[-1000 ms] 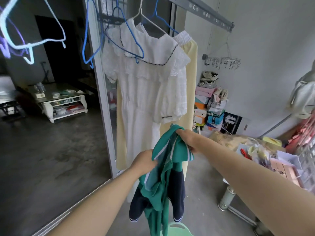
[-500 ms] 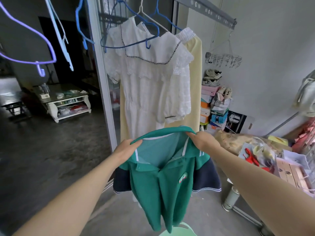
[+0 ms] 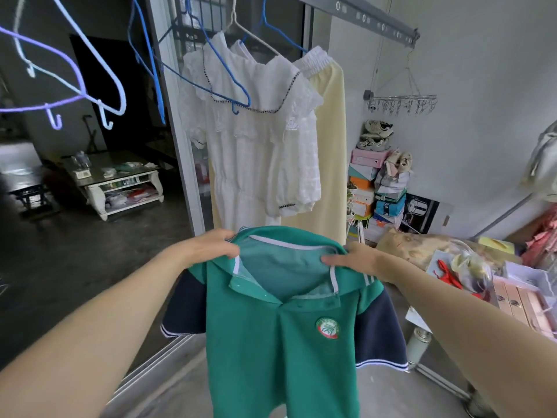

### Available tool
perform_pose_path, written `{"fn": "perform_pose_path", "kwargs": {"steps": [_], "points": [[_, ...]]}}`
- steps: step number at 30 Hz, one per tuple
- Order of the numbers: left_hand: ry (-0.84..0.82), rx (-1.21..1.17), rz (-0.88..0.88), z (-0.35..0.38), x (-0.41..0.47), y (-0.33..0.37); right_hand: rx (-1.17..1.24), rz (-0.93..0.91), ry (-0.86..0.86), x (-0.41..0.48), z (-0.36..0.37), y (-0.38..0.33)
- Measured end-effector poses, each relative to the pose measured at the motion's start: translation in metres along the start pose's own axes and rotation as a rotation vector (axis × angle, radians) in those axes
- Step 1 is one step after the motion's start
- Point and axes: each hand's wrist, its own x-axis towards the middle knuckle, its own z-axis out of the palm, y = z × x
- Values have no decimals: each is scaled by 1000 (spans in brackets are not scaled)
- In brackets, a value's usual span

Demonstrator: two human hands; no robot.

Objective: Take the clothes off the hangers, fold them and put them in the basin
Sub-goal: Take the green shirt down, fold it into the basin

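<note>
Fingers point(image 3: 226, 251) of left hand point(image 3: 208, 247): curled over the collar's left side, pinching it.
Fingers point(image 3: 331, 260) of right hand point(image 3: 361, 262): laid almost straight along the collar's inside, gripping its right side; thumb hidden behind the cloth.
Green polo shirt point(image 3: 280, 342): off any hanger, held up spread between both hands, front facing the camera, navy sleeves drooping, hem cut off by the bottom edge.
White dress point(image 3: 250, 140): on a blue hanger point(image 3: 229, 82) under the rail point(image 3: 361, 16), just behind the shirt.
Yellow garment point(image 3: 330, 146): behind the dress, touching it, nearer the rail's far end.
Empty hangers point(image 3: 114, 86): upper left, blurred.
</note>
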Motion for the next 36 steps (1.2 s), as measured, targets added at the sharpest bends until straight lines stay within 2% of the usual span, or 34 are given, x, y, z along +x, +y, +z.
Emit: {"fn": "perform_pose_path", "kwargs": {"steps": [2, 6, 10, 14, 16, 18, 21, 24, 26, 28, 30, 32, 33, 36], "points": [[-22, 64, -24, -3, 0, -5, -73, -24, -109, -3, -1, 7], [-76, 97, -38, -1, 2, -5, -26, 10, -170, -6, 1, 12], [-97, 136, -26, -1, 6, -4, 24, 100, -123, -9, 4, 10], [-31, 286, 64, -5, 14, -13, -84, -43, -24, -11, 4, 4], [-7, 311, 96, -7, 17, -19, 37, -91, -15, -12, 2, 2], [-16, 285, 90, -9, 16, -26, 160, -132, -79, -13, -2, 2], [-104, 270, 80, -8, 12, -33, 206, -147, -223, -13, -5, 6], [-160, 320, 66, -6, 8, -38, 128, -100, -376, -13, -7, 10], [-137, 349, 54, -5, 8, -39, 6, -66, -421, -12, -9, 15], [-67, 365, 36, -4, 9, -40, -179, -49, -351, -9, -7, 18], [20, 376, 8, -2, 12, -42, -376, -46, -192, -3, -4, 19], [99, 374, -33, 2, 16, -43, -443, -27, -77, 0, 0, 16], [126, 353, -57, 4, 17, -43, -386, 10, -62, 0, 2, 14], [179, 207, -136, 10, 17, -41, 0, 184, -82, -2, 9, 12]]}}
